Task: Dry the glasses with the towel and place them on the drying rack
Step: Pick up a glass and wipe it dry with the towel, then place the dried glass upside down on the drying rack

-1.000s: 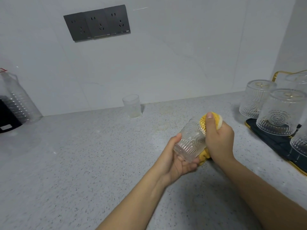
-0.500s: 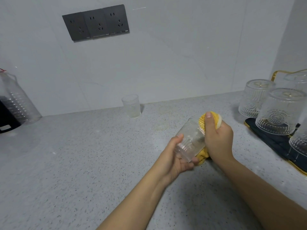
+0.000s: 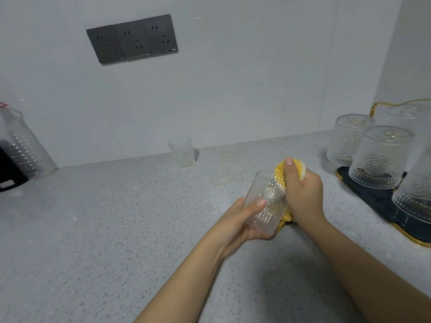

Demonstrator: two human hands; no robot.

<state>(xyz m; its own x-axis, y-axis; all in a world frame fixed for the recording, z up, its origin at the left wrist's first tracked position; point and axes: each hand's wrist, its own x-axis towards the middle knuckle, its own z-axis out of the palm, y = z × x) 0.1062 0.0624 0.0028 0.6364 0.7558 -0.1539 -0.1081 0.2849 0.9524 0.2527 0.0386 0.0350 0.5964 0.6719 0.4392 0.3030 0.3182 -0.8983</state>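
Yellow towel in my clenched right hand; my left hand grips a glass. Drying rack near right, plastic cup behind on the table.

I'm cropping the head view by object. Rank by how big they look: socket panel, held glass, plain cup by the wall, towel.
1. Socket panel
2. Held glass
3. Plain cup; farther away, so real size is unsure
4. Towel, mostly hidden by the right hand

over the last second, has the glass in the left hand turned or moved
Yes. The glass has turned in the left hand: its round medallion now faces the camera. It stays at about the same spot relative to the small cup by the wall.
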